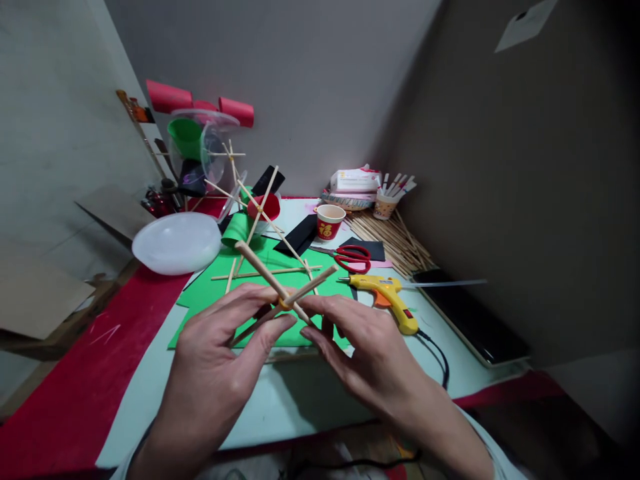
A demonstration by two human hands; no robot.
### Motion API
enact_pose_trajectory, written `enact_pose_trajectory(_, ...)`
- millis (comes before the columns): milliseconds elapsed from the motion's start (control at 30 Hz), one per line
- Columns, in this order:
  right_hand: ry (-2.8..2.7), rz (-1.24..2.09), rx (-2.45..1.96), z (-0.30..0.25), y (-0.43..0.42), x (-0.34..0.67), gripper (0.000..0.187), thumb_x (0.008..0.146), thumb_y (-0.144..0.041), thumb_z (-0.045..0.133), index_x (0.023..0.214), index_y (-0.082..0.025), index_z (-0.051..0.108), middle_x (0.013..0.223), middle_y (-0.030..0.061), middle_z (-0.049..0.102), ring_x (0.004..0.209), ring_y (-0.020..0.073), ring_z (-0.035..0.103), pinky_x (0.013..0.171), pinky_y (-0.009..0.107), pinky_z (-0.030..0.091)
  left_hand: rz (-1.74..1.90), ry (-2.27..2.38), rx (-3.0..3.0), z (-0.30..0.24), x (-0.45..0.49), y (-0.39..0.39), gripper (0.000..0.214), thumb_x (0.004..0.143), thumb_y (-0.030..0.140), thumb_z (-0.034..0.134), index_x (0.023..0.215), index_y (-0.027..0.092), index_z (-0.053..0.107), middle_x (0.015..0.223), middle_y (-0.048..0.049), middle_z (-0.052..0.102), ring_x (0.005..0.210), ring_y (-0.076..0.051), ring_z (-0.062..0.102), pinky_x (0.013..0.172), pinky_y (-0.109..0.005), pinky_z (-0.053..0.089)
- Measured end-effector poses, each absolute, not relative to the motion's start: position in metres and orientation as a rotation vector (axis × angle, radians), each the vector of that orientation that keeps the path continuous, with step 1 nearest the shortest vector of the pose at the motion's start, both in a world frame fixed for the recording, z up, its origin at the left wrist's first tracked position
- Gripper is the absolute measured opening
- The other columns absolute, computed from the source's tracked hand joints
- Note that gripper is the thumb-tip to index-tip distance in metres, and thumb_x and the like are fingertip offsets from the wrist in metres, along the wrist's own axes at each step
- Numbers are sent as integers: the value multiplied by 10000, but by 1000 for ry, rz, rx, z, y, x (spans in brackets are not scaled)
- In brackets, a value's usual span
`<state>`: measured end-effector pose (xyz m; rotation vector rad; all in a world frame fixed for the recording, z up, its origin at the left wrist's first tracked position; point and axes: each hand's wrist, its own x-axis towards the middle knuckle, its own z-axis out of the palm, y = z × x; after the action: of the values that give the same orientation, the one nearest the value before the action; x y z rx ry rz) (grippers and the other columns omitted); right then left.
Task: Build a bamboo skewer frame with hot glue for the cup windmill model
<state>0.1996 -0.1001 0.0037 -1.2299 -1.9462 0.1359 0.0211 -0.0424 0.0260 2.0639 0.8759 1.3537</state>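
Sticks, two, crossed in an X w/ an orange band at the joint, are held up in front of you nr the middle of the surface's near edge. Your L hand pinches the lower L leg btwn thumb & fingertips, close to the joint. Your R hand pinches the lower R leg, thumb below, index above. The upper two ends stick up free.

Behind your hands, a green sheet covers the surface's middle. On it, toward the far edge, stands a stick frame, also w/ crossed sticks. A white dish is by the L edge, nr a red cloth.

To the R of the sheet: a yellow glue gun, its cord running toward the near R corner; beyond it, red-handled scissors, then a red & white cup. A black slab lies along the R edge. At the far R corner: a stick pile, a pen cup & a white-pink packet.
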Motion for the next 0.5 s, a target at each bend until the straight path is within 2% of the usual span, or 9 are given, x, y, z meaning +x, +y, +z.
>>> enact_pose_trajectory(133,-1935,130,-1251,-2,-104,202,201,989,-178,606,1185,-155,641,1050,58,759,916,164,713,802,271,538,1394,919,2155,19,13,-43,82,873,287,708,937,330,733,915,154,767,833,-28,725,812,-43,533)
enact_pose_trajectory(200,-1936,152,-1273,-2,-107,203,196,996,-196,600,1186,-166,639,1034,53,753,907,162,705,799,270,537,1401,934,2243,13,6,-43,96,906,348,682,997,343,713,954,152,766,874,-38,727,861,-68,538)
enact_pose_trajectory(367,-1966,201,-1334,6,-117,214,264,1003,-308,617,1246,-205,628,1023,36,747,892,160,700,785,254,545,1352,1082,2384,-11,-24,-42,241,940,439,638,1166,367,678,1128,109,737,1044,-77,692,939,-102,503)
enact_pose_trajectory(500,-1921,121,-1390,16,-116,234,226,1016,-337,583,1185,-214,669,957,29,758,810,147,712,733,225,545,1290,1193,2351,-33,-54,-43,352,942,442,632,1285,360,633,1250,68,676,1187,-128,621,1065,-160,424)
